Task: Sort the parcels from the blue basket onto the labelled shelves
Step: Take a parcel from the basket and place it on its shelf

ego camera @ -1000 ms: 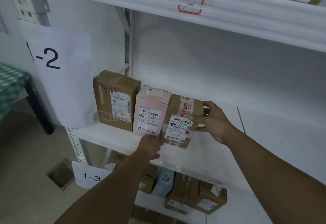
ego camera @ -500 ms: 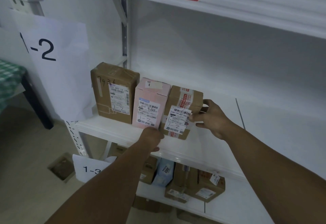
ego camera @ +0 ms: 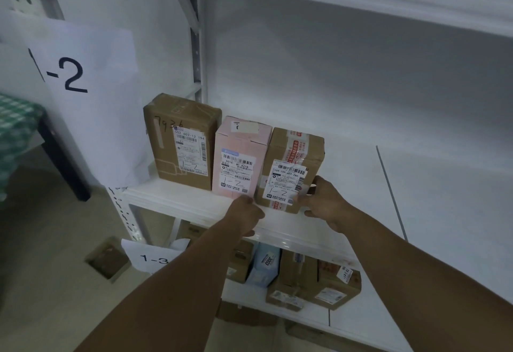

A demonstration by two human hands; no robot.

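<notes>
Left hand (ego camera: 247, 213) and right hand (ego camera: 324, 201) grip the upright brown parcel (ego camera: 311, 152) with red-printed tape

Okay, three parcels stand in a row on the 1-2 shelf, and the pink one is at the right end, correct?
No. In the head view the pink parcel stands in the middle, between the tall brown parcel and the taped brown parcel.

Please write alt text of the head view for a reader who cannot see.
The right hand holds a taped brown parcel on the shelf signed 1-2, beside a pink box; the left hand is by its lower corner.
</notes>
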